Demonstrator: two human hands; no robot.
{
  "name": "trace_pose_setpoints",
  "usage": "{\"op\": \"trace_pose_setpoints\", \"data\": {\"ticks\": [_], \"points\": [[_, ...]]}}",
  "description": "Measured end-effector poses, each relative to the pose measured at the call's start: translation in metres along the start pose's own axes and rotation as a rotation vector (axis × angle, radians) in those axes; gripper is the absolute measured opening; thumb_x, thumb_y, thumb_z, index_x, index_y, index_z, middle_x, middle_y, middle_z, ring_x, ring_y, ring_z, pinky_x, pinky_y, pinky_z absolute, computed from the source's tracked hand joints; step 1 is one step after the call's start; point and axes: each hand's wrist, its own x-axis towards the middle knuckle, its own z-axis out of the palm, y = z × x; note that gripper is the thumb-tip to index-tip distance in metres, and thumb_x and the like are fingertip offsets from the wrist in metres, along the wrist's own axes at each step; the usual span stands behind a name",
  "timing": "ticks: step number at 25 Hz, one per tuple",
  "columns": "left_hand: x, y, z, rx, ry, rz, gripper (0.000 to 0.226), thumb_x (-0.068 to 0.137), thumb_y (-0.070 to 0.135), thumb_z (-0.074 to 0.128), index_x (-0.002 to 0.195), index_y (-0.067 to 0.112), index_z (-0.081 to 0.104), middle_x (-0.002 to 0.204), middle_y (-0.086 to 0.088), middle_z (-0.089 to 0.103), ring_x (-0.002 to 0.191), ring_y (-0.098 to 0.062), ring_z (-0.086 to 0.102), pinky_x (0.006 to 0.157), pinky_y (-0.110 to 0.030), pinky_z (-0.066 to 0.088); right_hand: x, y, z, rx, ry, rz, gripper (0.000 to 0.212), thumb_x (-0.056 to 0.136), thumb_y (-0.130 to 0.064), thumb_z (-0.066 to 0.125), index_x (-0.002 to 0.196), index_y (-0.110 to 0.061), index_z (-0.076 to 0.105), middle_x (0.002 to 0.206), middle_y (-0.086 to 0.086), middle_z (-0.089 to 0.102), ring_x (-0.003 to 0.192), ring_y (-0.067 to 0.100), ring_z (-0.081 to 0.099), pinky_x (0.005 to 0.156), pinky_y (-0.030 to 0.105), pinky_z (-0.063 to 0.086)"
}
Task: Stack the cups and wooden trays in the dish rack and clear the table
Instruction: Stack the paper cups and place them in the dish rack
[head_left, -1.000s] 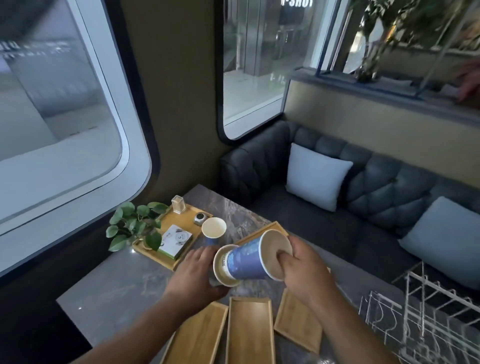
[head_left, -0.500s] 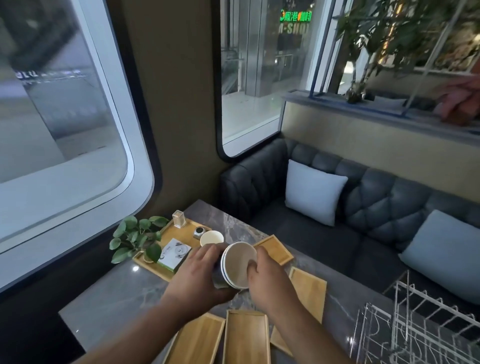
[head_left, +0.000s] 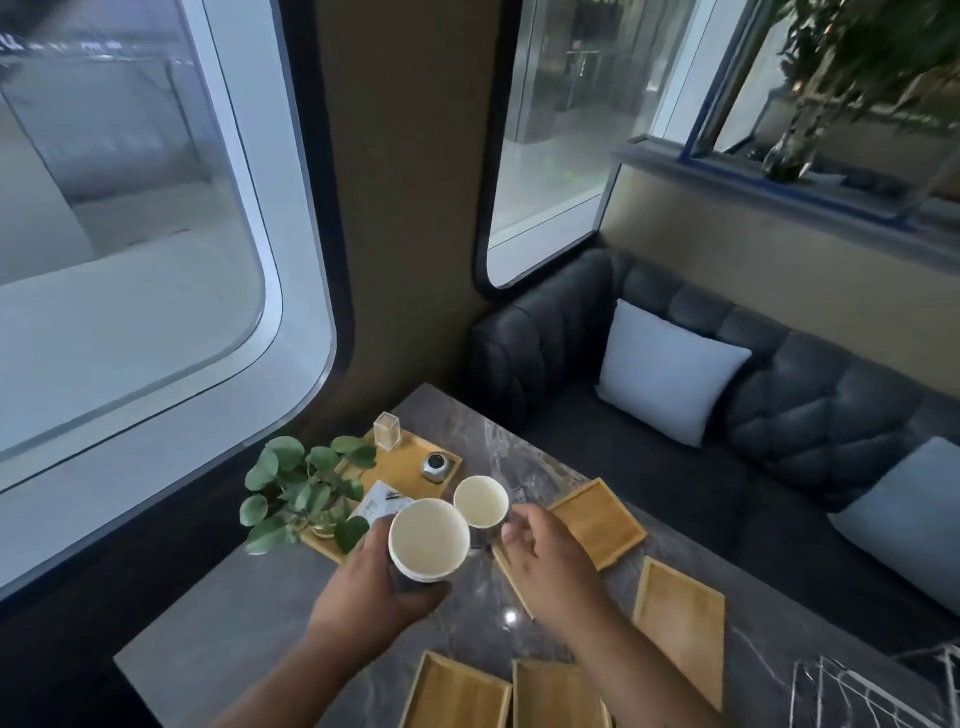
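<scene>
My left hand grips a nested stack of paper cups from below, mouth up, above the grey marble table. A single paper cup stands just behind the stack. The loosely curled fingers of my right hand come up to this cup's right side; a grip does not show. Small wooden trays lie flat on the table: one beyond my right hand, one to its right, two at the near edge. The white wire dish rack shows at the bottom right.
A larger wooden tray at the table's far left carries a potted plant, a card, a glass holder and a small metal object. A dark sofa with pale cushions runs along the table's right side. Windows and wall close off the left.
My right hand pushed the blue cup into the stack, then let go and moved toward the single cup. My left hand turned the stack mouth up.
</scene>
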Motion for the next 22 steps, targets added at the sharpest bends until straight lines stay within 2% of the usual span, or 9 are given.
{"op": "trace_pose_setpoints", "data": {"ticks": [3,5,8,12,19,22], "points": [[0.016,-0.035,0.0,-0.01,-0.032,-0.057,0.077,0.052,0.066,0.082,0.116,0.052,0.042,0.102,0.031,0.057,0.098,-0.009,0.064,0.069,-0.026,0.045,0.041,0.008,0.028,-0.23,0.046,-0.076,0.07,0.089,-0.046,0.07,0.149,-0.029,0.039,0.143,0.0,0.052,0.128,0.02,0.051,0.099,0.029,0.046],[0.021,-0.049,0.001,-0.011,-0.068,-0.071,0.076,0.051,0.066,0.081,0.114,0.053,0.04,0.099,0.031,0.054,0.099,-0.011,0.065,0.069,-0.026,0.045,0.066,0.014,0.045,-0.373,0.034,-0.09,0.092,0.082,-0.053,0.074,0.157,-0.023,0.029,0.152,0.007,0.043,0.137,0.028,0.043,0.109,0.038,0.043],[0.025,-0.064,0.003,-0.027,-0.101,-0.073,0.08,0.052,0.066,0.079,0.12,0.05,0.043,0.104,0.028,0.052,0.102,-0.013,0.065,0.071,-0.026,0.045,0.095,0.022,0.066,-0.475,-0.039,-0.034,0.108,0.079,-0.061,0.075,0.161,-0.027,0.013,0.162,0.01,0.029,0.147,0.033,0.032,0.113,0.044,0.04],[0.03,-0.071,0.003,-0.044,-0.124,-0.06,0.084,0.054,0.067,0.079,0.128,0.045,0.046,0.114,0.028,0.054,0.105,-0.008,0.064,0.073,-0.026,0.047,0.115,0.028,0.081,-0.526,-0.059,0.021,0.107,0.08,-0.055,0.077,0.16,-0.033,0.01,0.165,0.008,0.026,0.149,0.032,0.029,0.112,0.045,0.043],[0.037,-0.069,0.002,-0.013,-0.154,-0.028,0.082,0.057,0.067,0.078,0.129,0.043,0.046,0.112,0.027,0.053,0.106,-0.007,0.061,0.072,-0.023,0.045,0.113,0.019,0.077,-0.495,-0.022,0.002,0.095,0.08,-0.049,0.079,0.156,-0.029,0.026,0.151,0.007,0.042,0.132,0.028,0.051,0.101,0.039,0.049],[0.031,-0.053,0.001,-0.013,-0.153,0.019,0.082,0.058,0.066,0.078,0.13,0.039,0.048,0.114,0.022,0.057,0.107,-0.009,0.061,0.076,-0.026,0.048,0.086,0.003,0.046,-0.383,0.098,-0.027,0.093,0.076,-0.054,0.074,0.153,-0.032,0.027,0.146,0.005,0.042,0.122,0.028,0.058,0.091,0.037,0.053]]}}
